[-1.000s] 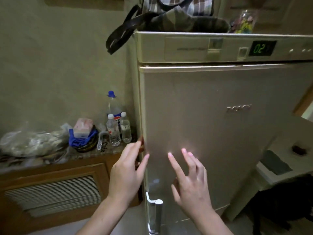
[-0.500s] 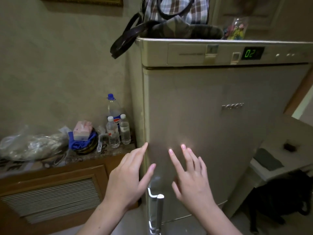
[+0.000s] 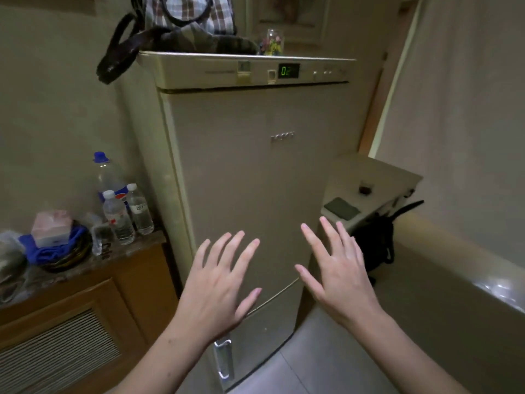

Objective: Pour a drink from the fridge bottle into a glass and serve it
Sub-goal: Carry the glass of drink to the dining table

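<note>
A tall beige fridge (image 3: 241, 172) stands in front of me with its door closed and a green "02" on its display (image 3: 288, 71). Both hands are raised in front of the door, fingers spread, holding nothing. My left hand (image 3: 218, 282) hovers before the door's lower left part, above a metal handle (image 3: 224, 361) on the lower door. My right hand (image 3: 338, 271) is by the door's right edge. No fridge bottle or glass shows; the inside of the fridge is hidden.
A wooden cabinet (image 3: 71, 314) at the left carries a tall blue-capped bottle (image 3: 109, 177), two small water bottles (image 3: 119, 220), a blue cloth and bags. A checked bag (image 3: 181, 21) lies on the fridge. A small beige table (image 3: 369, 189) and a dark bag (image 3: 375, 243) stand at the right.
Both hands have come off the fridge door's left edge and drawn back and to the right, fingers spreading wider. The view has pulled back, showing more of the fridge and the room at right.
</note>
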